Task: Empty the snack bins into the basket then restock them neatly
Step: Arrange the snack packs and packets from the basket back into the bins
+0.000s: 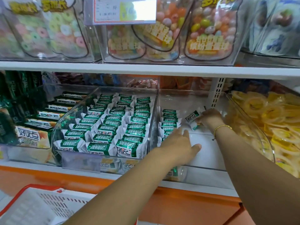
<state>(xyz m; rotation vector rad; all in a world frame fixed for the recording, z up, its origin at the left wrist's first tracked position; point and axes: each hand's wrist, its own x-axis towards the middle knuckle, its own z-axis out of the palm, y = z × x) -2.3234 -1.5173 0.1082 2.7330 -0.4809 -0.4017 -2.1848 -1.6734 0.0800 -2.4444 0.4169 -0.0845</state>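
- Fingers of the right hand [211, 117] curl round one green-and-white packet [192, 118], which sticks out to the left of that hand, tilted.
- That hand is deep inside a clear bin [206, 151] on the lower shelf, close to the bin's back wall.
- A gold bracelet [221, 127] sits on the wrist just behind it.
- The left hand [180, 143] is in the same bin, lower and nearer the front wall, palm down.
- Its fingers are straight and loosely spread, thumb out to the right, and it grasps nothing.
- Its fingertips point at a row [169, 120] of the same packets, which runs front to back along the bin's left wall; whether they touch the row cannot be told.
- Between the two hands, and right of the left thumb, the white floor of the bin shows bare.
- Left of the left hand, past the clear dividing wall, a full bin [123, 88] holds many such packets in neat rows, labels up.
- Further left of that, green boxes [32, 135] stand one behind another.
- Right of the right hand, yellow rings [267, 114] are heaped high in the next bin.
- Below the left forearm, at the near left, is a white basket [48, 207] with a red rim; only its slotted wall shows.
- Above both hands, clear bags [207, 30] of coloured candy stand on the upper shelf [146, 69], with a price tag [125, 10] in front of them.
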